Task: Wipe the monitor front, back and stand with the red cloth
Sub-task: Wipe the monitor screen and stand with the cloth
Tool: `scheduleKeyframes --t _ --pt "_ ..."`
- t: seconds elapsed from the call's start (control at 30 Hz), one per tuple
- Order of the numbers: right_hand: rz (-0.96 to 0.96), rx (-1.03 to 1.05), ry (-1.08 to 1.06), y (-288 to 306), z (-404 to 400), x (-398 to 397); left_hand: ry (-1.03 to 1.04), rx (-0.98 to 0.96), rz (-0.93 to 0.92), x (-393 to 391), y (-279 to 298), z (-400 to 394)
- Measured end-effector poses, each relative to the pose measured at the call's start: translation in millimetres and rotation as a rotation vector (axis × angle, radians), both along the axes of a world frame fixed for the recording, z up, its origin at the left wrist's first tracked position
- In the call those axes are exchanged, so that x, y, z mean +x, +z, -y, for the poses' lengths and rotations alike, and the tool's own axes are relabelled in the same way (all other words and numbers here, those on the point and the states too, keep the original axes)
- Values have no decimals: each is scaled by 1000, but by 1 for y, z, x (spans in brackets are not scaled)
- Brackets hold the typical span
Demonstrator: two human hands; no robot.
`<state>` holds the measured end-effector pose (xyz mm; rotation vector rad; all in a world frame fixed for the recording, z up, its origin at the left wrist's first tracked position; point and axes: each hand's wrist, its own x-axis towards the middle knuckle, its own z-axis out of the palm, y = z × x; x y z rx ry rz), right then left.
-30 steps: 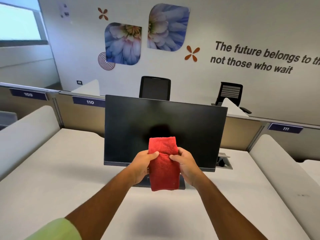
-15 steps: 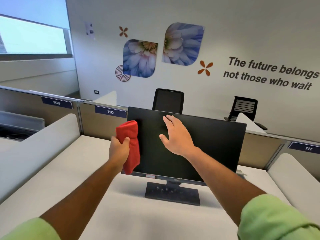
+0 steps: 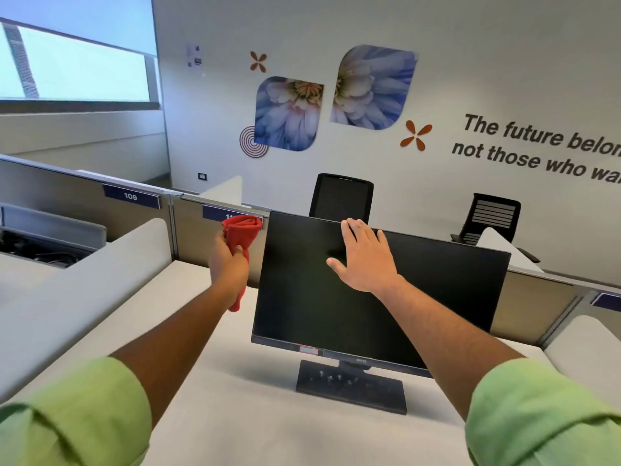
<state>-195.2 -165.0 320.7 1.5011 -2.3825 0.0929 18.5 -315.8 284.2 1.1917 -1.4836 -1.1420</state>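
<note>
**Clenched on the cloth, one hand waits as the other steadies the screen**

Bunched in the fist of the left hand (image 3: 228, 264), the red cloth (image 3: 242, 230) is held up beside the monitor's (image 3: 386, 297) upper left corner, its top end rolled above the knuckles and a tail hanging below the wrist. It sits just off the panel's edge and does not appear to touch the glass. The right hand (image 3: 364, 260) holds nothing: its palm lies spread on the dark screen near the top edge, fingertips (image 3: 351, 227) reaching the rim, apparently to brace the panel against tipping or swivelling once wiping begins. With the cloth at the outer edge rather than in front of the screen, the next pass looks aimed at the side or back. The stand (image 3: 351, 386) rests flat on the pale desk (image 3: 235, 415), well below both hands and carrying pale specks, evidently not yet cleaned. Green sleeves (image 3: 537, 415) are pushed up clear of the forearms.
</note>
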Motion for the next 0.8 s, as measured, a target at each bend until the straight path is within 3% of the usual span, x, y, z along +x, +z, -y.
scheduleKeyframes --t 0.27,0.37,0.53,0.8 --pt "10 -5 -12 -3 8 0 -17 -190 35 -56 23 16" --pt "5 -39 -32 -6 10 2 -156 -317 118 -75 6 12" --pt "-29 -50 -29 -7 13 2 -136 -472 223 -79 -35 13" --pt "-29 -64 -60 -13 19 5 -61 -419 223 -66 -98 -12"
